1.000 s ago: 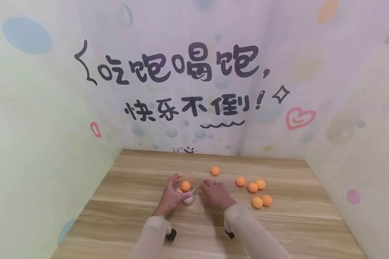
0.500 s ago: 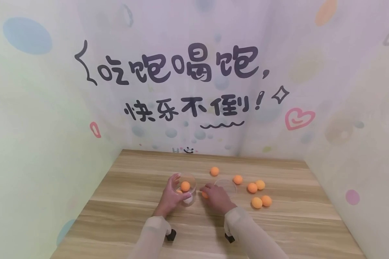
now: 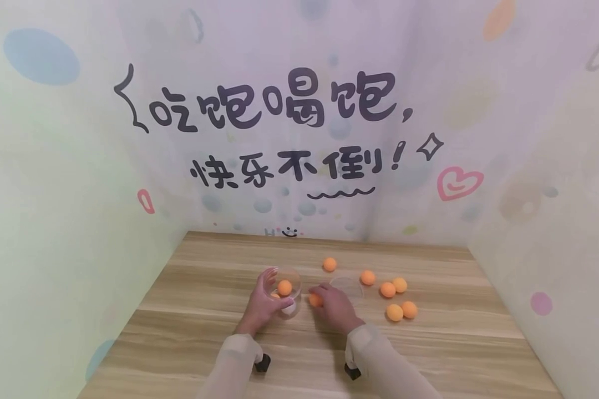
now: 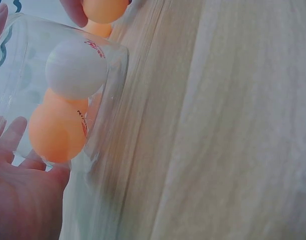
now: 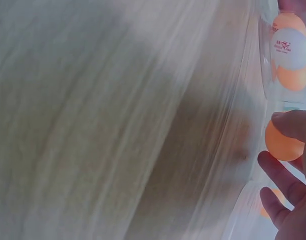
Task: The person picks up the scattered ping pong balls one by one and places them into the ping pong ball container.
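My left hand (image 3: 260, 306) grips a clear plastic cup (image 3: 297, 284), fingers on its far side and thumb on the near side. Inside lie a white table tennis ball (image 4: 75, 70) and orange ones (image 4: 57, 132), seen closely in the left wrist view. Just right of the cup, my right hand (image 3: 338, 307) pinches an orange table tennis ball (image 5: 283, 142) between thumb and fingers, low over the table. A second clear cup (image 3: 353, 286) stands behind the right hand, which partly hides it.
Several loose orange balls (image 3: 395, 312) lie on the wood-grain table (image 3: 189, 332) to the right. One lone orange ball (image 3: 330, 264) is farther back. Printed fabric walls (image 3: 80, 221) enclose the table at the back and sides.
An orange ball now shows in my right hand's fingers, where none was visible one second ago. One loose ball by the second cup has shifted slightly left. My left hand keeps its hold.
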{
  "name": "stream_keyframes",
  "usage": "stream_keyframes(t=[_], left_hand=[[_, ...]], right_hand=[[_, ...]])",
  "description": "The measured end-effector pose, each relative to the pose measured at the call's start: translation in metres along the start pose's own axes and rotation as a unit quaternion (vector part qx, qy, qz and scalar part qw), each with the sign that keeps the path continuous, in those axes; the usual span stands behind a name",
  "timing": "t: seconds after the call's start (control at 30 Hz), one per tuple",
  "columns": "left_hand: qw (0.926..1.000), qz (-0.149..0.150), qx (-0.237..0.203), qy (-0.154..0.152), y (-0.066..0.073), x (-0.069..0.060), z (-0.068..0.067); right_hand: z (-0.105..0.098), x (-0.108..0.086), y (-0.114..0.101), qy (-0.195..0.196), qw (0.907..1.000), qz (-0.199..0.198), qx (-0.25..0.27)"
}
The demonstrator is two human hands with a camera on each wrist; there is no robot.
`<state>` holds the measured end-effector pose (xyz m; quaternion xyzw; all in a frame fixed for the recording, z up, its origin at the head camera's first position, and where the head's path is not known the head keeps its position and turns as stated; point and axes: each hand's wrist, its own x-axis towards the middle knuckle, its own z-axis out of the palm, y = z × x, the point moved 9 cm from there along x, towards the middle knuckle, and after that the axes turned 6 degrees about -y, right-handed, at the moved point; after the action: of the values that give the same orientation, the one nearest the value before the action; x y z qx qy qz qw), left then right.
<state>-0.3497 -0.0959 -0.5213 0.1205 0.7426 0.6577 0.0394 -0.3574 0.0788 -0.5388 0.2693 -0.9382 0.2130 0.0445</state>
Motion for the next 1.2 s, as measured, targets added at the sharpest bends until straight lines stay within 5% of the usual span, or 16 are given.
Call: stream_keyframes(t=[0.43, 0.63, 0.97, 1.2], left_hand=[[1.0000, 0.003, 0.003, 0.001, 0.001, -0.001, 0.000], [0.9999, 0.011, 0.002, 0.003, -0.001, 0.001, 0.000], [0.9997, 0.008, 0.013, 0.021, -0.035, 0.014, -0.004], [0.9998, 0.011, 0.011, 0.014, -0.028, 0.012, -0.003]], right_hand=[[-0.017, -0.003, 0.005, 0.081, 0.9884, 0.062, 0.113], [-0.020, -0.003, 0.001, 0.092, 0.9859, 0.064, 0.125], [-0.026, -0.004, -0.001, 0.122, 0.9813, 0.066, 0.134], [-0.035, -0.005, -0.010, 0.170, 0.9741, 0.042, 0.143]])
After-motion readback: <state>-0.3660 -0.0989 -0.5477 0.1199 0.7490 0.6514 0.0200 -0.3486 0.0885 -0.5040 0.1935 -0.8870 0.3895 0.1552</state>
